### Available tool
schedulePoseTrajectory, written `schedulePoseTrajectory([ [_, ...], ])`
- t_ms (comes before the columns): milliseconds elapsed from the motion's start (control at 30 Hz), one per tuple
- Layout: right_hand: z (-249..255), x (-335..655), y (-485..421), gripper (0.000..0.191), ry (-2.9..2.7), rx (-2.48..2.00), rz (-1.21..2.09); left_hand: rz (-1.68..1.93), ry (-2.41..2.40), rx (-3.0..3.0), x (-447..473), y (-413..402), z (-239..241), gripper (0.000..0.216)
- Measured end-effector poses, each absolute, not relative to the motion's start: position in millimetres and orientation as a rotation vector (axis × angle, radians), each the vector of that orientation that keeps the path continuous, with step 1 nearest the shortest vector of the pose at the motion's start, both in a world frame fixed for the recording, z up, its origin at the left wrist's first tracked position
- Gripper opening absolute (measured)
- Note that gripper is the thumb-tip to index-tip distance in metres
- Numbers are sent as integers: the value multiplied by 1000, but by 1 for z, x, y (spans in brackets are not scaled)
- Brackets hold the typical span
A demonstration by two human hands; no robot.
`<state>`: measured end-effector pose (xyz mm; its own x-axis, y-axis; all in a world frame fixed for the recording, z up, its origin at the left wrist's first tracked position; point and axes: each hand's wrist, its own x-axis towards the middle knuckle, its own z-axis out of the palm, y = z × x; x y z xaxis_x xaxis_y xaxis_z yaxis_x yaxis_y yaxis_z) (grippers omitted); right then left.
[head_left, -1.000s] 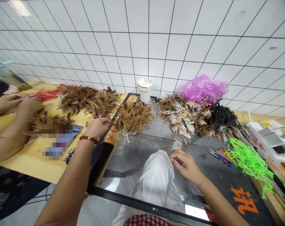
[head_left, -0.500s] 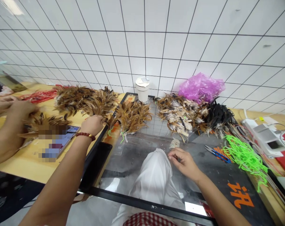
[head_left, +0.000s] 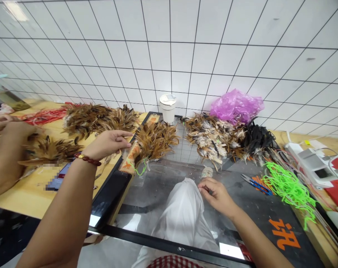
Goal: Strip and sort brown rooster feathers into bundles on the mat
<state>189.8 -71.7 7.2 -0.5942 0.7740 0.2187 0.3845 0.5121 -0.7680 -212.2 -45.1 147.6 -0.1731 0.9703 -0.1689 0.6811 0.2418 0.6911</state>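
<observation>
My left hand (head_left: 106, 144) and right hand (head_left: 218, 196): fingers (head_left: 123, 134) half-curled, can't tell if gripping; fluffy brown feathers (head_left: 157, 138) fan wallward.

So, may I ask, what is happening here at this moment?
The person's left hand is beside a bundle of brown feathers, seemingly holding nothing. The right hand is at the glass tabletop; whether it pinches anything is unclear. Green cords and blue-handled snips lie to the right. Another person's hands are at the left.
</observation>
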Motion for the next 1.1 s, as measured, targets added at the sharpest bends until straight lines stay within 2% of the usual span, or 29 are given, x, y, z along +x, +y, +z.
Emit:
schedulePoseTrajectory([
  [100, 7, 190, -72, 11, -2219, -942, 919, 492, 2051, 1470, -216, -47, 144, 64],
  [200, 6, 190, -73, 11, -2225, -938, 925, 335, 2188, 1429, -214, -48, 120, 56],
  [333, 6, 190, -73, 12, -2228, -917, 923, 106, 2038, 1485, -205, -47, 87, 30],
  [400, 7, 190, -73, 12, -2234, -922, 924, 83, 2131, 1574, -206, -47, 86, 23],
  [567, 10, 189, -73, 12, -2256, -932, 906, 351, 2540, 1821, -215, -50, 124, 29],
  [667, 9, 189, -73, 12, -2262, -938, 906, 446, 2466, 1946, -215, -45, 136, 33],
  [933, 8, 190, -72, 12, -2261, -928, 893, 86, 2125, 2093, -210, -19, 72, 28],
  [1000, 9, 189, -72, 12, -2258, -930, 898, 97, 2055, 2052, -211, -22, 72, 31],
  [1100, 9, 189, -72, 12, -2254, -942, 906, 225, 2022, 1879, -217, -34, 95, 51],
])
